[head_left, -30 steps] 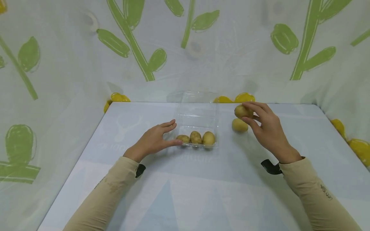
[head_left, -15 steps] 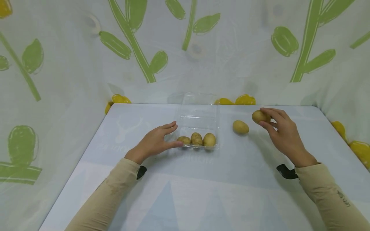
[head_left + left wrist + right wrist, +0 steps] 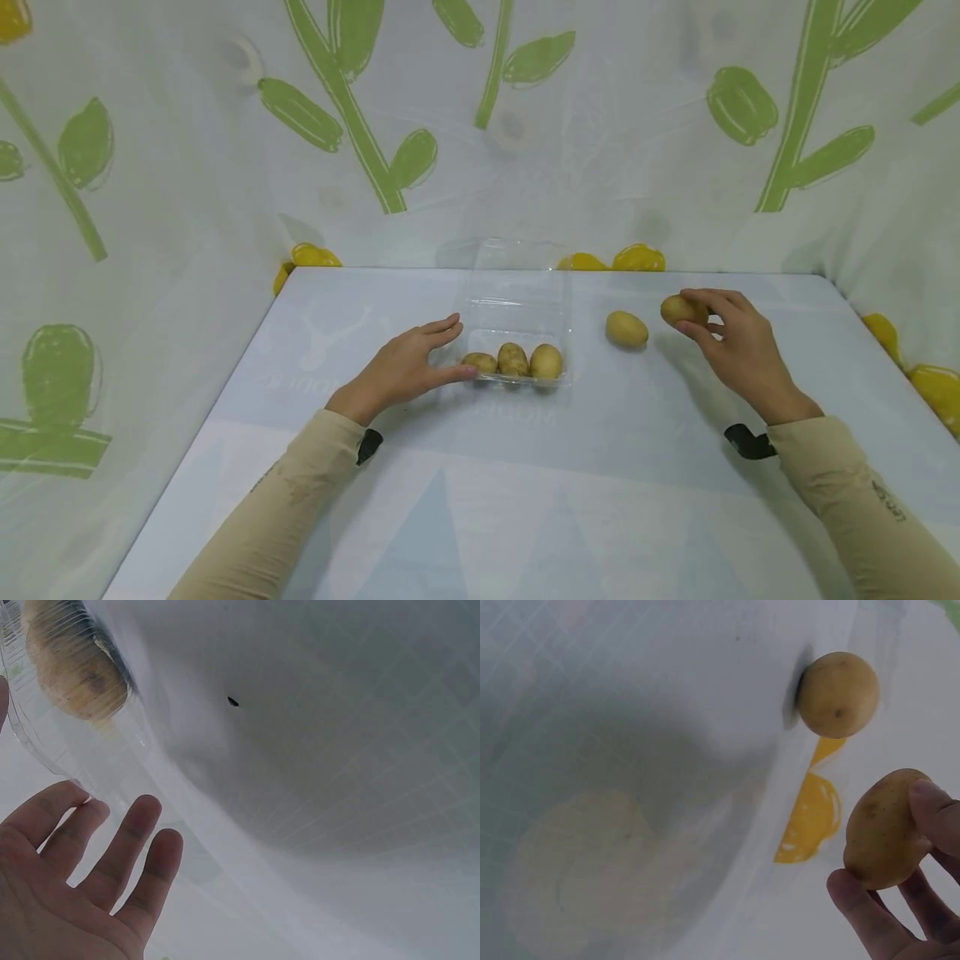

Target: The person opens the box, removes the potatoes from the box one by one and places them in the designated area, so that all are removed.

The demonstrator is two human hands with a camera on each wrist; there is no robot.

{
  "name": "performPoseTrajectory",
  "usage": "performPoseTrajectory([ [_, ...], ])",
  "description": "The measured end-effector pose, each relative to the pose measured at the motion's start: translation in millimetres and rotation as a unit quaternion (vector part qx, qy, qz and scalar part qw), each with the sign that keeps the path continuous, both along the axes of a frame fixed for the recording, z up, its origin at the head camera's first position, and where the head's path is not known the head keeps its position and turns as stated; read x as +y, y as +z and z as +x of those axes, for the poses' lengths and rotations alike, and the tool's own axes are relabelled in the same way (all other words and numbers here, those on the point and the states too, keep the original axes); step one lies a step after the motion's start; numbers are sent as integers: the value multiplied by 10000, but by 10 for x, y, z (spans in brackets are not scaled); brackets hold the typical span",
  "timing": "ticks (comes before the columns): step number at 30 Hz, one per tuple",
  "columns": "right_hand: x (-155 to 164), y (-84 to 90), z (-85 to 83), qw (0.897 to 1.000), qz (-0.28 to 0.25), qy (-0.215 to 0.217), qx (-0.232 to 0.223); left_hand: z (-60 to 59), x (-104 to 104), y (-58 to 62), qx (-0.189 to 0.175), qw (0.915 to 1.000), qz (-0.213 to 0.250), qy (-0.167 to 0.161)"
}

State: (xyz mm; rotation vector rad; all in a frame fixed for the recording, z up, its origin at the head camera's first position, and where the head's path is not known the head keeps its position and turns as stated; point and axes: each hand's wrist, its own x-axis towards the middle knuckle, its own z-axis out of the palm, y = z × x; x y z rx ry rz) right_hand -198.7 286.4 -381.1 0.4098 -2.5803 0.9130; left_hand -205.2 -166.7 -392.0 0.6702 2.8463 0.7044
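A clear plastic clamshell box (image 3: 517, 315) stands with its lid raised at the back of the table, and three potatoes sit in a row along its front: a left one (image 3: 480, 362), a middle one (image 3: 513, 359) and a right one (image 3: 546, 362). My left hand (image 3: 401, 364) is spread at the box's left side, fingers fairly straight, thumb at the front rim. In the left wrist view its fingertips (image 3: 75, 791) meet the box edge. My right hand (image 3: 738, 342) pinches another potato (image 3: 885, 829) between thumb and fingers. One loose potato (image 3: 627, 330) lies between the box and that hand.
The white table (image 3: 480, 517) has faint blue triangle prints. Behind it hangs a pale curtain (image 3: 600, 150) printed with green leaves and yellow flowers. A black strap piece (image 3: 748, 442) sticks out at the right wrist, another (image 3: 367, 447) at the left.
My right hand has moved right with its potato, away from the loose one, then slightly lower in view over the last half second. My left hand has stayed at the box.
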Motion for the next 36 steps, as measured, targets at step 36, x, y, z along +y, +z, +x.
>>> performPoseTrajectory([
  [36,-7,-161,-185,9836,1066,89,-1455,12,-7,2,-107,9998,141,13],
])
